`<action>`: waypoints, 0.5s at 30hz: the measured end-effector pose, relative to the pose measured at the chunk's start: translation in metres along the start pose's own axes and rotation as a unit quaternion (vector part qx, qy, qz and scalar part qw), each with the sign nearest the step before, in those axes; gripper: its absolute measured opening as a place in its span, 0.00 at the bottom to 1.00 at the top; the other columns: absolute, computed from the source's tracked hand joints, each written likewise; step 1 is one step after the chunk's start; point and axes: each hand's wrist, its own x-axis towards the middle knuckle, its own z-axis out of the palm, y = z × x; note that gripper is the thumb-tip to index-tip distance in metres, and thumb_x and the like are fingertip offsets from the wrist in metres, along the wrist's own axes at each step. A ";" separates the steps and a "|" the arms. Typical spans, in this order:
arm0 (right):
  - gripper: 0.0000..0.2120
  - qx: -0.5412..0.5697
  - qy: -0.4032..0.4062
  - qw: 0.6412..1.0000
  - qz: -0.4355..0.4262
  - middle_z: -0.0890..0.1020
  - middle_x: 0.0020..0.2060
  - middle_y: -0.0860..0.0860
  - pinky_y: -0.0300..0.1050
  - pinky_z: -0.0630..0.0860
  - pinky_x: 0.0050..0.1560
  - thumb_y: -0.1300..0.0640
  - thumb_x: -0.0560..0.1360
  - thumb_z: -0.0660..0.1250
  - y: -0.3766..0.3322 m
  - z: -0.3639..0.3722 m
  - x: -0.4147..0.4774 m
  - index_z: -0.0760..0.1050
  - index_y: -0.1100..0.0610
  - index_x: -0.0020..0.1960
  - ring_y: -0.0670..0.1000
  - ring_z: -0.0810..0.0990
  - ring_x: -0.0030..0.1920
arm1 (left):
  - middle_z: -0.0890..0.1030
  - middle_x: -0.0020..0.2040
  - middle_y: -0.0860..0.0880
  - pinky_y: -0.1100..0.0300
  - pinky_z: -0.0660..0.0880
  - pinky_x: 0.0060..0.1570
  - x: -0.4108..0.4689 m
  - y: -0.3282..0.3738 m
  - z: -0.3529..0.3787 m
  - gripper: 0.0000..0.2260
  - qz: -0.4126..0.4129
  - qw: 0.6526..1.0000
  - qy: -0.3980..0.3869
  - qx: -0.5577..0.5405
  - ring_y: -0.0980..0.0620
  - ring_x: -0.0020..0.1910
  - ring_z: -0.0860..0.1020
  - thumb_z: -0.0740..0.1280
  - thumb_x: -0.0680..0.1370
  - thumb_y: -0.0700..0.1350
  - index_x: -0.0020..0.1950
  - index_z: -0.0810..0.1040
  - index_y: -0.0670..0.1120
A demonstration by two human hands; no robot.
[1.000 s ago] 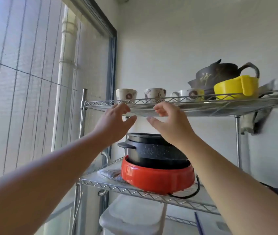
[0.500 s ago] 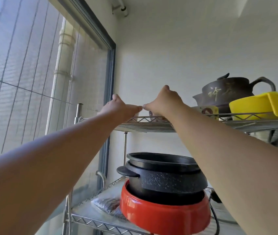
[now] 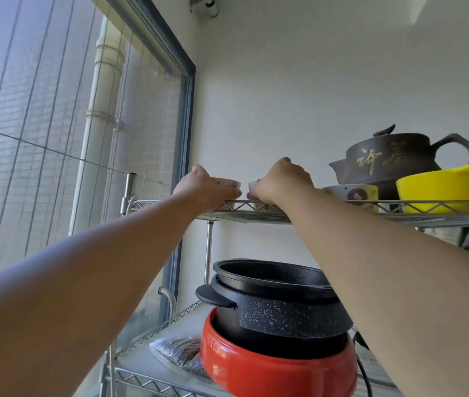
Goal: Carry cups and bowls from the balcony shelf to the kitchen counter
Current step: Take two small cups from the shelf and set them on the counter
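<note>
Both arms reach up to the top tier of the wire shelf (image 3: 244, 216). The left hand (image 3: 204, 187) wraps its grip around a small white patterned cup (image 3: 231, 185) — the fingers curl over the near side, and the cup's rim and a bit of printed wall show just right of the knuckles. The right hand (image 3: 280, 181) closes over a second white cup (image 3: 253, 184), only a sliver of which peeks out at the left of that grip; the two cups sit nearly side by side, both still down on the shelf wires. Right of the right-hand grip stands a third cup (image 3: 350, 193) with a cartoon print, then a brown clay teapot (image 3: 390, 161) behind and a yellow plastic container (image 3: 439, 187). Below both grips, on the lower tier, a black speckled pot (image 3: 273, 308) sits in a red cooker base (image 3: 270, 371).
</note>
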 end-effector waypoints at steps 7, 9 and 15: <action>0.37 0.140 0.096 0.983 -0.066 0.70 0.53 0.54 0.46 0.67 0.43 0.44 0.60 0.73 -0.010 -0.011 -0.007 0.63 0.56 0.62 0.59 0.76 0.56 | 0.76 0.60 0.45 0.47 0.81 0.51 -0.008 -0.006 -0.026 0.43 0.068 0.975 0.059 -0.201 0.46 0.54 0.78 0.80 0.61 0.57 0.70 0.65 0.50; 0.40 0.210 0.117 0.966 -0.096 0.71 0.57 0.54 0.45 0.69 0.47 0.45 0.60 0.73 -0.012 -0.018 -0.015 0.63 0.56 0.66 0.57 0.75 0.58 | 0.76 0.60 0.47 0.48 0.80 0.55 -0.018 -0.009 -0.033 0.43 0.092 0.961 0.073 -0.250 0.47 0.55 0.78 0.80 0.60 0.56 0.70 0.65 0.51; 0.43 0.395 0.150 0.894 -0.150 0.78 0.55 0.50 0.33 0.76 0.51 0.41 0.55 0.77 0.014 -0.044 -0.081 0.70 0.56 0.65 0.46 0.79 0.51 | 0.79 0.58 0.48 0.58 0.79 0.53 -0.090 -0.022 -0.042 0.47 0.126 0.912 0.028 -0.388 0.52 0.55 0.80 0.80 0.55 0.57 0.71 0.67 0.49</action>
